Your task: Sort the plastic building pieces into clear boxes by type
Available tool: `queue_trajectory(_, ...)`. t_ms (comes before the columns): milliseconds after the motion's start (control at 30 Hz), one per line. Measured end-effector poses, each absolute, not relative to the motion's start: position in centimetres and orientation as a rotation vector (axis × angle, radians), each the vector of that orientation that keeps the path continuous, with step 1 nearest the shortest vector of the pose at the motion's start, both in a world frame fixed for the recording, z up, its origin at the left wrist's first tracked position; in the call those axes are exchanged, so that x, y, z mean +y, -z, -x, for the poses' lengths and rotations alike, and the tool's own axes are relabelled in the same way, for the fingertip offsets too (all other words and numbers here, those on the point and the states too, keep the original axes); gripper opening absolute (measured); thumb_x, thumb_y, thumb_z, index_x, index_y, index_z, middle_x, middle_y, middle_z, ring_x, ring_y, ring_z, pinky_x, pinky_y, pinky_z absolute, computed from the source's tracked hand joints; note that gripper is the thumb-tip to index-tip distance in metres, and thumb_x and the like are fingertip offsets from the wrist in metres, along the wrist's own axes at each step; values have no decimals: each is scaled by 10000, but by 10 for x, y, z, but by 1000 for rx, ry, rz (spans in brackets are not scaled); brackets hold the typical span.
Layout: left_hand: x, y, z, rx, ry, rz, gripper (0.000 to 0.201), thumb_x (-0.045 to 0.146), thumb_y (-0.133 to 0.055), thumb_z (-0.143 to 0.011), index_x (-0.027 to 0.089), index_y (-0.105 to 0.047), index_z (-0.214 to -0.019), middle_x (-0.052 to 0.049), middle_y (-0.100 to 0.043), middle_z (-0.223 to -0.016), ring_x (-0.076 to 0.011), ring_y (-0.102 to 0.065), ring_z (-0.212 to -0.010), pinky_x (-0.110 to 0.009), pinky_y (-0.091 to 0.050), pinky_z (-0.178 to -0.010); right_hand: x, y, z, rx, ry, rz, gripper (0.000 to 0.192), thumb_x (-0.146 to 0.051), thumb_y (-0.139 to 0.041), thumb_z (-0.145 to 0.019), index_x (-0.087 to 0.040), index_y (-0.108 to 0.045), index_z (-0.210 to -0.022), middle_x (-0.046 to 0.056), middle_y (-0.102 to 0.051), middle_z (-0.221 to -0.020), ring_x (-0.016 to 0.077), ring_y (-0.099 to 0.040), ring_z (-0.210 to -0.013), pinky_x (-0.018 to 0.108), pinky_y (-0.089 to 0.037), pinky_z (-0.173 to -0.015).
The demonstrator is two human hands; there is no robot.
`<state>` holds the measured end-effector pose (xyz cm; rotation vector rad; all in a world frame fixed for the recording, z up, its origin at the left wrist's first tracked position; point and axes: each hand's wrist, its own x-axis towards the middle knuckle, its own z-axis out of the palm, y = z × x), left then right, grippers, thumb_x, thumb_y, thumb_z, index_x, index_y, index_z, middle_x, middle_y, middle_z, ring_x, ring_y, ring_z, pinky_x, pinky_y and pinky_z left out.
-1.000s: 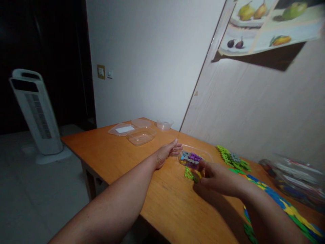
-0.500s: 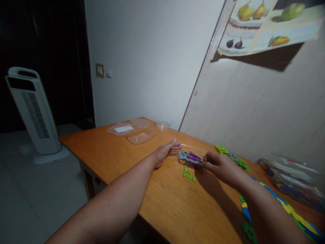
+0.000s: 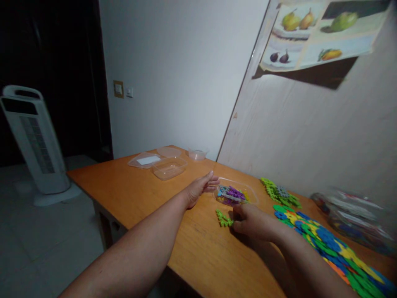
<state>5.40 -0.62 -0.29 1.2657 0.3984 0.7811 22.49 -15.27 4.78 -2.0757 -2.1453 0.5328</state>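
Right hand has dropped from the tray back to the table, fingers closing on green pieces beside it; left hand, open, steadies the tray's edge; filling continues

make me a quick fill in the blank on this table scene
1. The left hand rests against the clear ____ holding coloured pieces.
2. The right hand reaches a small ____ piece on the table.
3. The picture on the wall shows ____.

Missing words: container; green; fruit
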Motion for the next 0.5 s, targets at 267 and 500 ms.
queue_trajectory(267, -8, 1, -54, 404, -777, -1258, 701, 689, -499, -811, 128, -607, -1217, -169, -578, -1323, -283, -518, -1239, -421, -343, -1069, -144, -68, -247, -1819, -150, 2029, 204, -331, -518, -807, -176, -631, -877, 15, -631, -670, 154, -546, -601, 246, -340, -528)
queue_trajectory(500, -7, 2, -54, 411, -782, -1250, 701, 688, -491, -818, 122, -602, -1215, -170, -590, -1305, -284, -541, -1213, -421, -353, -1063, -133, -48, -285, -1499, 154, 2190, 490, -475, -447, -878, -118, -605, -1174, 123, -703, -865, 252, -656, -806, 320, -437, -690)
